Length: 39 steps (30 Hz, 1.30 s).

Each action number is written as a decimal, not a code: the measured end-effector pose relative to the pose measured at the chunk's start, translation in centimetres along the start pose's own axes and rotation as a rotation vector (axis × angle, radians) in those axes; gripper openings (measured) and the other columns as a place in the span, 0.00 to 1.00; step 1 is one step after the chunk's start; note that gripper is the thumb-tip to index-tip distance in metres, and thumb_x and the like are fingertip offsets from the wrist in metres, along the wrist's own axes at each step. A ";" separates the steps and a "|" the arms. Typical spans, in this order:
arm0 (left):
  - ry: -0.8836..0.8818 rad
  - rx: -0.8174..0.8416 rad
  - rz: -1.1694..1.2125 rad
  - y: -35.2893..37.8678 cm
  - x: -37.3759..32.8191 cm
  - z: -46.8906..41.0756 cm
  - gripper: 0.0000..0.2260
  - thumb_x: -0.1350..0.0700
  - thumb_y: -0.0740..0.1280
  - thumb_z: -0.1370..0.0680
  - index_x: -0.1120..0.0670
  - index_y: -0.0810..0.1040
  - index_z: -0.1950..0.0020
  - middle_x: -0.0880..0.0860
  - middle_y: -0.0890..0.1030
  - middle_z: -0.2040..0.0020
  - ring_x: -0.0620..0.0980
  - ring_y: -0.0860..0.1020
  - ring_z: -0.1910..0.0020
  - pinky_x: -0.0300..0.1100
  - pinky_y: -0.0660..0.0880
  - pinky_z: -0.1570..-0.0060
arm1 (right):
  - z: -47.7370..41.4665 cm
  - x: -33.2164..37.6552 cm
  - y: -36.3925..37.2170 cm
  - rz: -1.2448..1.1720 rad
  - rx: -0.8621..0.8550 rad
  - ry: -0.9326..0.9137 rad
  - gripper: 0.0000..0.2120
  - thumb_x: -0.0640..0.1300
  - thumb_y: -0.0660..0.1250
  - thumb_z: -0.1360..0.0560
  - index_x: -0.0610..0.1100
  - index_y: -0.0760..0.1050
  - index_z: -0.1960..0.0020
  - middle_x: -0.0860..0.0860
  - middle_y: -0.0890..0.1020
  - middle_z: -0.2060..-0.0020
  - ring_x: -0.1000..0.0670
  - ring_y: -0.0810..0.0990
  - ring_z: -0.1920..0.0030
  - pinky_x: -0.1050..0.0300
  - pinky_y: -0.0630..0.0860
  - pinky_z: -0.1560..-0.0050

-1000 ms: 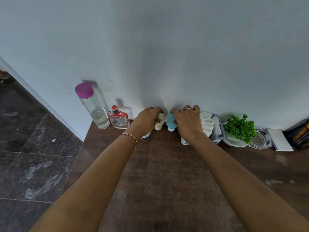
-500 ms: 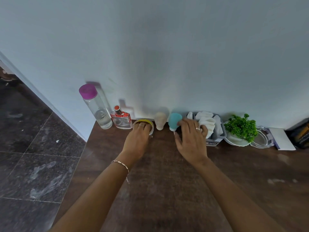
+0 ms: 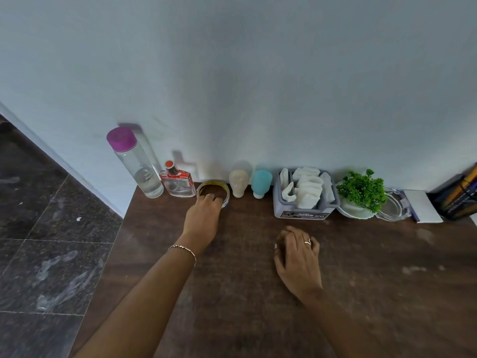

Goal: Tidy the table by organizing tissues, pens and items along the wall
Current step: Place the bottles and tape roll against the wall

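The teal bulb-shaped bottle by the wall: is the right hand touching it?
No, the right hand is over the brown wooden table, apart from the teal bulb-shaped bottle.

A grey plastic organiser (image 3: 304,212) stands upright against the wall, and its compartments are filled with folded white tissues (image 3: 308,188). A black mesh pen holder (image 3: 451,202) with pens (image 3: 470,180) stands at the far right, cut by the frame edge. A roll of clear tape (image 3: 226,190) lies flat near the wall, and the left hand (image 3: 205,218) touches its near rim.
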<state>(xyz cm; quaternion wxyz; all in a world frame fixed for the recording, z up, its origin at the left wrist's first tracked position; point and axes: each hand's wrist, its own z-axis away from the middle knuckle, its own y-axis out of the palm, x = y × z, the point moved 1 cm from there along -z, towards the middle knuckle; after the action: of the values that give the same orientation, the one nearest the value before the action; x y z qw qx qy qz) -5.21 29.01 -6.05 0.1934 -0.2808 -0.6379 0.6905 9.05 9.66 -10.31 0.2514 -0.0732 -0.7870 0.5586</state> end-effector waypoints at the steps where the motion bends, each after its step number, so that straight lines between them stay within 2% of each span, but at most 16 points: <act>1: -0.002 -0.010 0.007 0.0 0.0 0.1 0.19 0.67 0.64 0.25 0.56 0.73 0.36 0.56 0.76 0.40 0.57 0.73 0.40 0.49 0.76 0.52 | 0.1 -0.1 0.1 0.003 -0.004 0.011 0.13 0.43 0.70 0.30 0.47 0.72 0.48 0.48 0.78 0.44 0.49 0.75 0.41 0.46 0.67 0.39; 5: -0.038 -0.088 0.063 0.1 -0.1 0.5 0.18 0.62 0.65 0.25 0.56 0.72 0.36 0.57 0.74 0.36 0.58 0.72 0.39 0.50 0.76 0.50 | 0.4 -0.7 -0.1 -0.012 -0.041 0.065 0.13 0.44 0.68 0.28 0.46 0.73 0.44 0.48 0.77 0.42 0.49 0.73 0.40 0.46 0.69 0.41; 9: -0.072 -0.150 0.296 0.5 -1.6 2.5 0.20 0.59 0.66 0.25 0.57 0.69 0.33 0.59 0.71 0.35 0.58 0.70 0.38 0.50 0.73 0.43 | 0.8 -1.9 -0.9 -0.077 -0.014 0.205 0.19 0.43 0.69 0.28 0.46 0.71 0.38 0.46 0.72 0.36 0.46 0.71 0.35 0.45 0.69 0.39; 13: 0.033 -0.096 0.390 2.3 -4.4 5.4 0.21 0.58 0.65 0.23 0.57 0.69 0.31 0.57 0.70 0.33 0.55 0.69 0.35 0.47 0.70 0.37 | 0.9 -4.0 -2.3 -0.136 0.021 0.289 0.27 0.43 0.67 0.28 0.44 0.66 0.30 0.43 0.66 0.31 0.43 0.68 0.32 0.48 0.66 0.33; 16: 0.148 -0.016 0.374 3.6 -7.1 6.3 0.23 0.56 0.65 0.23 0.56 0.67 0.28 0.55 0.67 0.29 0.53 0.67 0.30 0.45 0.66 0.31 | 0.5 -5.4 -3.2 -0.119 0.120 0.250 0.31 0.45 0.66 0.27 0.43 0.62 0.27 0.41 0.62 0.27 0.42 0.66 0.30 0.50 0.65 0.31; 19: 0.213 0.077 0.331 4.3 -10.2 6.3 0.29 0.53 0.64 0.23 0.53 0.60 0.24 0.52 0.59 0.23 0.51 0.60 0.25 0.48 0.62 0.28 | 0.0 -6.4 -4.0 -0.081 0.209 0.187 0.34 0.48 0.65 0.26 0.43 0.56 0.24 0.43 0.57 0.24 0.43 0.61 0.26 0.51 0.62 0.29; 25: 0.177 0.194 0.240 4.8 -15.0 4.9 0.34 0.48 0.61 0.22 0.55 0.48 0.21 0.52 0.49 0.20 0.51 0.49 0.22 0.53 0.55 0.25 | -0.4 -8.1 -4.7 -0.020 0.362 0.063 0.41 0.51 0.63 0.25 0.45 0.43 0.22 0.47 0.48 0.22 0.46 0.49 0.23 0.48 0.58 0.26; 31: 0.126 0.202 0.194 5.2 -16.1 4.4 0.34 0.48 0.59 0.20 0.56 0.43 0.21 0.53 0.44 0.20 0.52 0.46 0.22 0.54 0.53 0.25 | -1.3 -9.3 -5.0 -0.002 0.448 -0.019 0.42 0.52 0.63 0.25 0.44 0.40 0.22 0.48 0.45 0.22 0.48 0.45 0.22 0.46 0.57 0.25; 39: 0.070 0.177 0.164 4.9 -16.9 5.0 0.35 0.48 0.59 0.20 0.56 0.43 0.21 0.53 0.44 0.20 0.53 0.47 0.22 0.55 0.54 0.25 | -1.3 -9.9 -5.8 -0.015 0.458 -0.062 0.41 0.51 0.62 0.24 0.43 0.40 0.22 0.49 0.45 0.22 0.49 0.44 0.22 0.49 0.55 0.26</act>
<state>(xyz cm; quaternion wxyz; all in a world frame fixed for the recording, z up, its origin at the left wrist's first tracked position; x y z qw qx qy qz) 5.00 14.01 -8.32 0.1823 -0.3379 -0.5422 0.7474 19.15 4.75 -7.77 0.2413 0.0090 -0.6475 0.7228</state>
